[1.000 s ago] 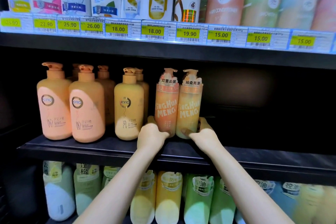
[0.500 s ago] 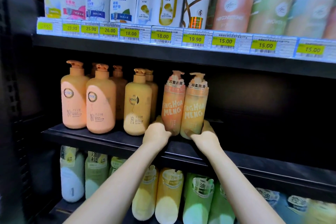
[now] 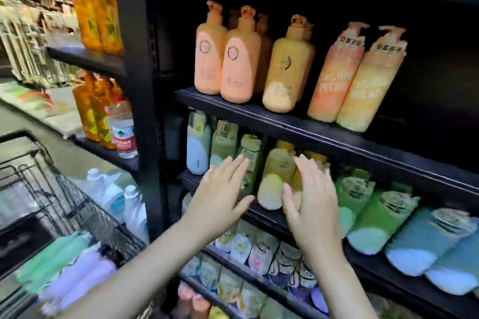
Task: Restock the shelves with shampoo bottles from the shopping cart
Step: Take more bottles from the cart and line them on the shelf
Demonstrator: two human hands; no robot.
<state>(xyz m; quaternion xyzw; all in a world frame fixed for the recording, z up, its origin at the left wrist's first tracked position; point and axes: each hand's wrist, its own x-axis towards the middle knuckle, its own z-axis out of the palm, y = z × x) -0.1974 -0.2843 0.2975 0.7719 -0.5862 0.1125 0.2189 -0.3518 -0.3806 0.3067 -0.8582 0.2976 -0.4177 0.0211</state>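
- Nearest us, low on the left, we see the shopping cart [image 3: 64, 204] with green and lilac bottles [image 3: 62, 269] lying in its basket; we judge these to be the shampoo stock waiting to go up.
- Just beyond, our left hand [image 3: 220, 194] and right hand [image 3: 311, 199] hang in front of the lower shelf's edge, fingers straight and spread, holding nothing. We cannot tell whether either touches a bottle behind it.
- Empty and level with each other, the hands look free for the cart, which sits to their left.
- Farther back, on the middle shelf [image 3: 259, 114], two orange pump bottles [image 3: 355, 77] stand side by side at the front edge, labels outward, touching each other, likely so shoppers can read them.
- To their right the shelf is dark; room seems left for more.
- Left of them stand peach and yellow pump bottles [image 3: 233, 59], upright, in rows.
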